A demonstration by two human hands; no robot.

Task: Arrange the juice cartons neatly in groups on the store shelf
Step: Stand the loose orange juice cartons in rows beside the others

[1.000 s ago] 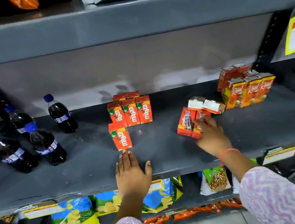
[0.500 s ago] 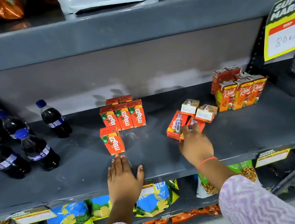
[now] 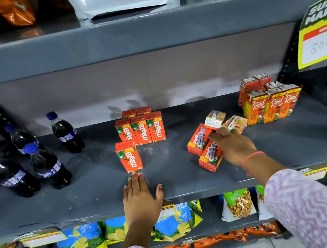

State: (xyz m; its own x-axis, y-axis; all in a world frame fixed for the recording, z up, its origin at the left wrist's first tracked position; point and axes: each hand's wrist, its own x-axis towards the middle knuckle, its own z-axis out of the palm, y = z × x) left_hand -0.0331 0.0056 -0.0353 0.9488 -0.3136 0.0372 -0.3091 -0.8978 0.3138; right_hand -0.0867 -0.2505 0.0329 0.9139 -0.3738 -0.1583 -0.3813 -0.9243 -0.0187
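**Loose cartons under your right hand**

Four loose cartons (image 3: 214, 137) lie tumbled mid-shelf, and your right hand (image 3: 234, 146) is over them. Its fingers (image 3: 216, 135) are curled down among them, touching the two red ones lying flat; whether they grip one I cannot tell. Just beyond those fingertips lie two pale cartons on their sides. Further right and back, the Real cartons (image 3: 271, 103) stand upright in a tight block. Your left hand (image 3: 140, 199) rests flat on the shelf (image 3: 104, 188) at its front edge, fingers spread and holding nothing. Just ahead of its fingertips one Maaza carton (image 3: 129, 156) stands alone, touching the front of the Maaza group (image 3: 140, 128) behind it. Well left of that hand stand four cola bottles (image 3: 44, 156). A price sign (image 3: 323, 32) hangs at upper right.
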